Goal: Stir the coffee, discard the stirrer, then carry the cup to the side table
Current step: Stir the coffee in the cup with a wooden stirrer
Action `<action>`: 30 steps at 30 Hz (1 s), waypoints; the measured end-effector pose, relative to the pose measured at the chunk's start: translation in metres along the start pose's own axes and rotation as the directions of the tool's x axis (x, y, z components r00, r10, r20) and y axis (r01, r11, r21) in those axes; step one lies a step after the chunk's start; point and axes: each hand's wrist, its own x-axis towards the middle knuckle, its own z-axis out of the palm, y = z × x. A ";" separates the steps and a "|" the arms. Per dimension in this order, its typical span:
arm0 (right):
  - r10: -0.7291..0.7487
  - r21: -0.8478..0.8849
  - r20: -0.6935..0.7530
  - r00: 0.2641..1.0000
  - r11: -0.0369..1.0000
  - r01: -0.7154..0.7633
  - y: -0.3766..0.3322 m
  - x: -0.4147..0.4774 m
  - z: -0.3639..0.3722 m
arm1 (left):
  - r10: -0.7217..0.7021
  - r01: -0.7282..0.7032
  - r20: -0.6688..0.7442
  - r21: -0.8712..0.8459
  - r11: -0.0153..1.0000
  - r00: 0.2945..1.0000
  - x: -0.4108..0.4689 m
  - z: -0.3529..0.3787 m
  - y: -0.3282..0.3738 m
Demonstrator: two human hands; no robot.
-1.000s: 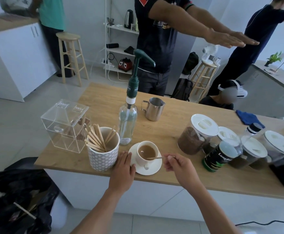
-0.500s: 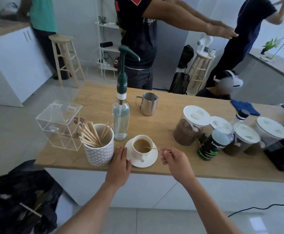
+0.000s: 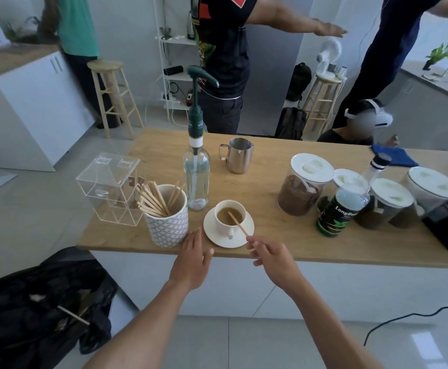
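Head view: my right hand (image 3: 273, 258) pinches the stirrer (image 3: 237, 223), its far end dipped in the coffee cup (image 3: 229, 217) on its saucer (image 3: 228, 227) near the bench (image 3: 270, 243) edge. My left hand (image 3: 191, 262) is spread flat and empty just beside the saucer.

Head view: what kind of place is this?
Probably a coffee station in an office or studio kitchen: wooden counter with coffee cup, milk jug, stirrers and ground-coffee jars.
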 end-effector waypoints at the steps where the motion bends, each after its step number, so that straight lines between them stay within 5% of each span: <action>1: 0.007 -0.022 0.013 1.000 1.000 -0.007 0.003 -0.002 0.001 | -0.011 0.011 0.010 0.008 1.000 1.000 -0.004 -0.001 0.001; 11: 0.039 0.218 -0.020 0.999 0.975 -0.033 -0.014 -0.018 0.003 | 0.029 -0.032 0.029 0.108 0.994 0.999 -0.034 -0.016 0.021; 15: 0.118 0.094 0.017 0.993 0.988 -0.119 -0.009 -0.024 0.013 | 0.060 -0.061 0.011 0.116 0.991 0.998 -0.040 -0.021 0.022; 23: 0.032 0.245 -0.034 0.999 0.969 -0.022 -0.017 -0.029 0.019 | 0.067 -0.067 -0.001 0.148 0.987 0.998 -0.053 -0.034 0.026; 30: 0.097 0.245 -0.002 0.995 0.965 -0.094 -0.011 -0.041 0.030 | 0.055 -0.060 0.029 0.181 0.982 0.998 -0.066 -0.040 0.028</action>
